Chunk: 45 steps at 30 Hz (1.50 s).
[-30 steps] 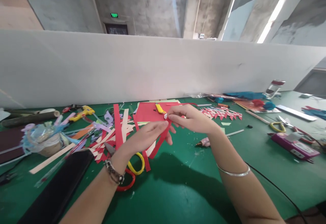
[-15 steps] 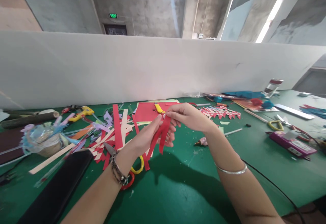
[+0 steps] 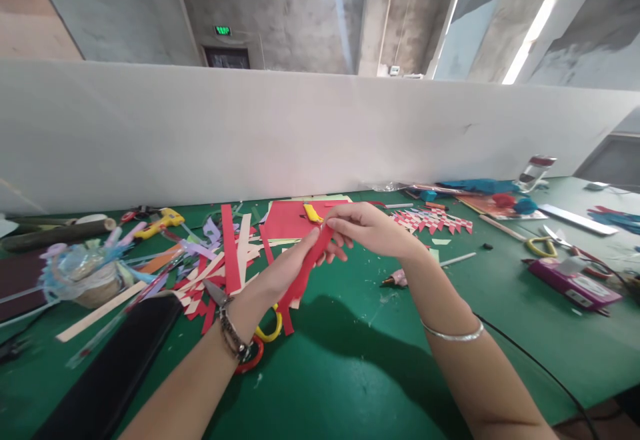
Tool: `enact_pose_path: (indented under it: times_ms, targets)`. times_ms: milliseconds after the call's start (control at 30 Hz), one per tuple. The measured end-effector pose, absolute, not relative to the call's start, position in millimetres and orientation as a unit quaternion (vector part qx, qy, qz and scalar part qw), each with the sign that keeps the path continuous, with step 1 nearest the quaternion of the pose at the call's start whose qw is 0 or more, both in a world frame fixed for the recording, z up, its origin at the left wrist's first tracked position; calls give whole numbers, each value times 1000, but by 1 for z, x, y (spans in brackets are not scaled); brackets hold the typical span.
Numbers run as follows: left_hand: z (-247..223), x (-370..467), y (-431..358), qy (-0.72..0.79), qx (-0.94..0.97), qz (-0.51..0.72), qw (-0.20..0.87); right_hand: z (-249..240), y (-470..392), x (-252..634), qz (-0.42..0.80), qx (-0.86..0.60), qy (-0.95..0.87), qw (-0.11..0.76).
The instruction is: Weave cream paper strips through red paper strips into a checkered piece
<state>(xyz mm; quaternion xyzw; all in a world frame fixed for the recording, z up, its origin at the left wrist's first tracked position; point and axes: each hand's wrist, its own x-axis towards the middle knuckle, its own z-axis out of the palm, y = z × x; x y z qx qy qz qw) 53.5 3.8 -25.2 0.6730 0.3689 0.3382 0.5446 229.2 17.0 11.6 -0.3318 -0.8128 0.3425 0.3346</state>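
1. The scissors are partly covered by the left wrist, in front of the red sheet; only the handles and some blade are left visible.
2. The left hand is stretched up in front of the red sheet and closed on the red strip; the forearm is cut off below.
3. The red strip is held slanting in front of the red sheet, its top pinched where both hands are brought together; its lower end is hard to make out.
4. The right hand is arched from the red sheet's right, its fingertips clamped on the strip's top and partly hidden.
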Motion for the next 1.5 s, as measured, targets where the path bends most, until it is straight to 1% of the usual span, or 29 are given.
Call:
enact_pose_path:
  times_ms: [100, 200, 367, 467, 533, 633, 767, 900, 1033, 1133, 1233, 1367, 1433, 1500]
  targets:
    - [-30, 52, 9, 354, 655, 322, 584, 12, 16, 228, 352, -342, -803, 338]
    - [-31, 50, 10, 371, 645, 323, 585, 12, 16, 228, 365, -347, -798, 332]
    - [-24, 51, 3, 363, 647, 320, 589, 11, 18, 229, 323, -360, -807, 340]
    - [-21, 54, -1, 368, 685, 315, 543, 11, 19, 229, 299, -373, -804, 353]
    - [-21, 55, -2, 378, 698, 327, 512, 10, 19, 228, 317, -370, -791, 370]
    - [-21, 55, 0, 399, 686, 353, 496, 8, 20, 228, 354, -376, -759, 397]
    - [-22, 53, 1, 424, 700, 339, 463, 6, 21, 228, 340, -387, -746, 422]
    - [-22, 51, 0, 429, 716, 311, 454, 7, 20, 228, 315, -389, -755, 424]
    - [-16, 46, 1, 415, 729, 301, 452, 9, 20, 229, 336, -372, -763, 408]
    - [-7, 36, 3, 408, 735, 314, 441, 13, 20, 233, 319, -386, -743, 444]
    - [1, 21, 6, 440, 760, 311, 363, 16, 20, 239, 282, -403, -730, 474]
    - [9, 9, 7, 474, 806, 291, 200, 14, 23, 245, 231, -423, -742, 465]
    - [11, 7, 6, 471, 825, 274, 150, 11, 24, 242, 205, -414, -755, 466]
    - [13, 7, 4, 466, 836, 266, 114, 9, 22, 234, 152, -388, -768, 486]
